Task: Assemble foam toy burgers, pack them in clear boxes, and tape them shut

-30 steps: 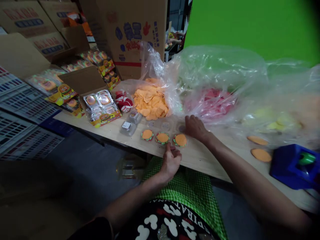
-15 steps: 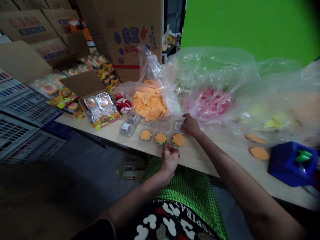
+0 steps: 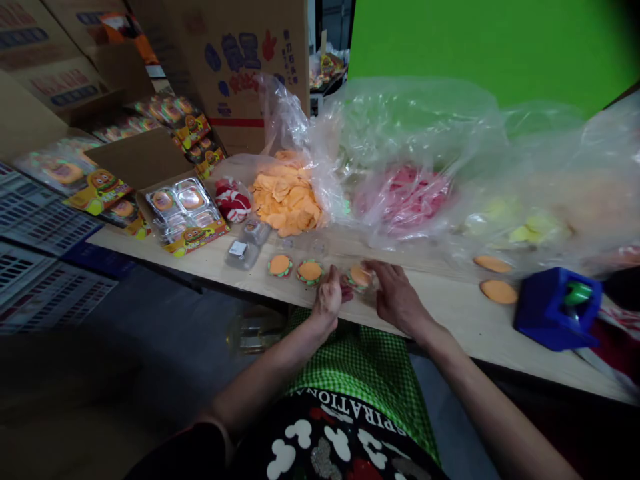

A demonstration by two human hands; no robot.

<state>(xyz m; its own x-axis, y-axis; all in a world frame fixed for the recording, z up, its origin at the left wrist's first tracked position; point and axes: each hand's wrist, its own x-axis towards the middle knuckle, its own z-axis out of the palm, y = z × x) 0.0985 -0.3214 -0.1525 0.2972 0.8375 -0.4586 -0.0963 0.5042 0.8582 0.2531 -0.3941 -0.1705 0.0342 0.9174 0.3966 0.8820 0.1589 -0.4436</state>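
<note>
Fingers of our left hand [image 3: 330,297] and right hand [image 3: 397,297] pinch the small burger piece [image 3: 359,276] at the desk [image 3: 450,310] edge, at three o'clock of two others, light, soft and best held by its rim.

The three small round toy burgers [image 3: 309,272] on the pale wooden tabletop [image 3: 450,313] are orange with green rims. The heap of flat foam slices [image 3: 286,197] is orange, the pieces in the clear plastic bag [image 3: 407,193] pink, the rolled bundle [image 3: 233,200] red-and-white striped. The plastic box [image 3: 553,310] is blue with a green part. The apron [image 3: 360,370] is green-and-white checked; the backdrop [image 3: 475,47] is plain green.
</note>
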